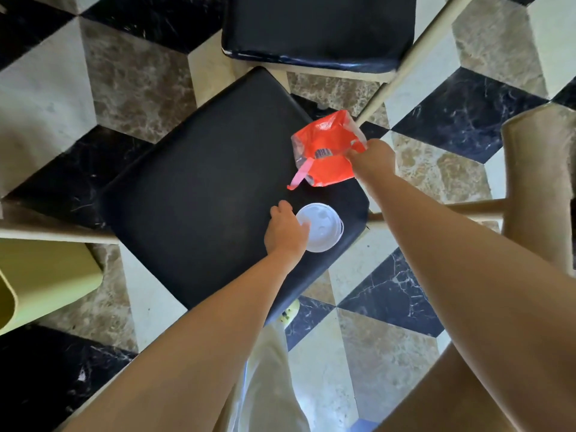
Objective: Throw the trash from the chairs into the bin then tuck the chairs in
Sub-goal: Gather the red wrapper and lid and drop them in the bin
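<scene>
Starting at the far left edge, a pale yellow-green container (pixel 46 275) stands on the chequered floor (pixel 131 88) beside the chair; it may be the bin, though too little of it shows to be sure. Next comes the near chair's black padded seat (pixel 193 194), which carries both pieces of trash towards its right-hand corner.

The left hand (pixel 285 230) rests on the white lidded cup (pixel 321 227), which stands upright on the seat. The fingers curl over the lid's left rim, touching it, but whether they have closed into a real hold cannot be told from above. The cup looks like thin disposable plastic: light, probably empty or nearly so, easy to dent if squeezed, and liable to tip if there is liquid left. Taking it round the body just under the lid would be safer than lifting by the lid, which could pop off.

Further right, the right hand (pixel 372 162) has its fingers pinched shut on the edge of the red plastic wrapper (pixel 328 151), which looks lifted off the seat with a torn strip dangling. It is soft, crinkly, nearly weightless, somewhat slick; a firm pinch on a bunched fold suits it.

Beyond, a second black chair seat (pixel 318 26) is bare.
</scene>
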The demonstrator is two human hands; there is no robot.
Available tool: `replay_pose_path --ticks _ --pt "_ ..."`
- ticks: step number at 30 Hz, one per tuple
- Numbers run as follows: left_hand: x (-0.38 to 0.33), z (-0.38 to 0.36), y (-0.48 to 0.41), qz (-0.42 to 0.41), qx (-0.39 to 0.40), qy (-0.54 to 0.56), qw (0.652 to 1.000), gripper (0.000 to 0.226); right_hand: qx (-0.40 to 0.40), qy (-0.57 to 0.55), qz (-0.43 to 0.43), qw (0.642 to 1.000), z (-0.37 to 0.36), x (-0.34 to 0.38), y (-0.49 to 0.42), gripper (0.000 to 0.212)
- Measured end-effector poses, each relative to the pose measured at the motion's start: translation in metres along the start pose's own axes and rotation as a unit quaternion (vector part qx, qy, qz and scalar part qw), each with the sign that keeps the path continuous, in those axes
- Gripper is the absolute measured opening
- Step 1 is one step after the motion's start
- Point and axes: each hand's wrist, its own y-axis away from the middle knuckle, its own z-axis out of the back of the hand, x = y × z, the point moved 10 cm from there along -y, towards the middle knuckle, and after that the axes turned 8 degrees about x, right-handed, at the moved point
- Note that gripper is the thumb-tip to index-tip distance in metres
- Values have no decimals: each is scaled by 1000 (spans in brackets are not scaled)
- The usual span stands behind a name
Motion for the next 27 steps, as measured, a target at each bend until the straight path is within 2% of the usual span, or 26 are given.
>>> replay_pose_path --ticks 5,11,15,18,21,23,27 --pt "-4 -5 -6 -6 -8 -38 999 32 18 8 1 1000 -12 1 3 38" --pt "1 -9 -10 7 37 48 998 30 5 -36 -27 999 -12 -9 4 36" --pt "15 1 -2 13 73 193 978 19 -8 -61 -39 997 -8 -11 7 36" --pt "29 18 18 29 123 350 928 16 -7 -68 -27 997 -10 -6 14 33" --pt "43 57 30 26 103 428 898 21 38 -68 16 997 -26 13 26 18" --pt "49 84 29 24 72 462 883 23 89 -89 36 991 -46 29 38 18" --pt "48 125 21 28 18 460 887 24 190 -196 41 961 -83 63 59 14"
